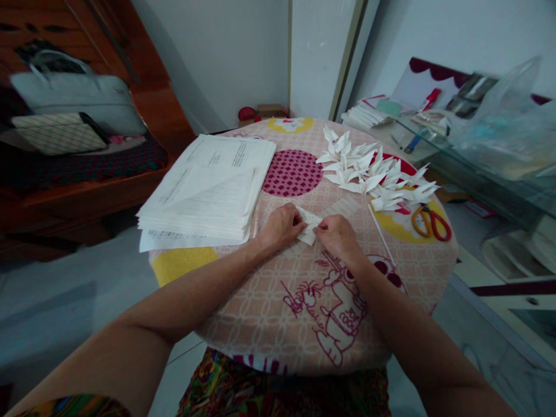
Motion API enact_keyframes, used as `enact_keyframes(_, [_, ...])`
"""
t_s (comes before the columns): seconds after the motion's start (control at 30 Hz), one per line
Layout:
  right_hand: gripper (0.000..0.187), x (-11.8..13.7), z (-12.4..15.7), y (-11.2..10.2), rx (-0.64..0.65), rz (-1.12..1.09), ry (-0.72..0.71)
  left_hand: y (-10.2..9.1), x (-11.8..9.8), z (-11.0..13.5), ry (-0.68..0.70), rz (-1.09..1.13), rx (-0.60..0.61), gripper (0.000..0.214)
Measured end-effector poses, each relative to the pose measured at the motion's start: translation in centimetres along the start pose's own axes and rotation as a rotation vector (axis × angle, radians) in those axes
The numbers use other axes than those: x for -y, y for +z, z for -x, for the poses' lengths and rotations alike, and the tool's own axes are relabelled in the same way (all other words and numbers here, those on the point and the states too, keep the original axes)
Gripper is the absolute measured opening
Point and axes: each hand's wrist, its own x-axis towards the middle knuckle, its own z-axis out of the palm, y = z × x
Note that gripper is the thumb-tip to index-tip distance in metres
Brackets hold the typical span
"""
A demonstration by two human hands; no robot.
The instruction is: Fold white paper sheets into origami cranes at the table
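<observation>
A small folded piece of white paper (309,223) with print on it lies between my two hands, near the middle of the round table. My left hand (283,225) is closed on its left edge, the fingers curled. On the other side my right hand (337,236) pinches the paper's right edge. Both hands rest low on the tablecloth, and the fingertips partly cover the paper. To the left stands a thick stack of printed sheets (204,191). Several folded white paper cranes (365,168) are heaped at the far right of the table.
The table has a pink patterned tablecloth (269,313). Scissors with orange and red handles (432,223) and a thin white stick (381,234) lie to the right. Beyond the right edge is a glass shelf (473,174) with plastic bags. A wooden bench (152,116) holding bags stands left.
</observation>
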Motion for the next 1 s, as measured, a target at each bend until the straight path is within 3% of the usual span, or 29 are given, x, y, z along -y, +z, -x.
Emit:
enact_keyframes(0.37, [0.017,-0.3,-0.2,0.4,-0.041,-0.07,-0.008,0.4,0.0,0.2,0.037,-0.035,-0.025,0.013])
enact_keyframes(0.63, [0.009,-1.8,-0.7,0.6,0.055,-0.683,0.113,0.5,0.2,0.2,0.052,-0.007,-0.032,0.014])
enact_keyframes(0.73, [0.009,-1.5,-0.7,0.8,0.061,-0.631,0.057,0.6,0.3,0.2,0.052,-0.009,-0.035,0.014])
enact_keyframes(1.0, [0.003,-0.6,-0.9,1.0,-0.03,-0.223,-0.062,0.6,0.2,0.3,0.048,-0.005,-0.047,0.012])
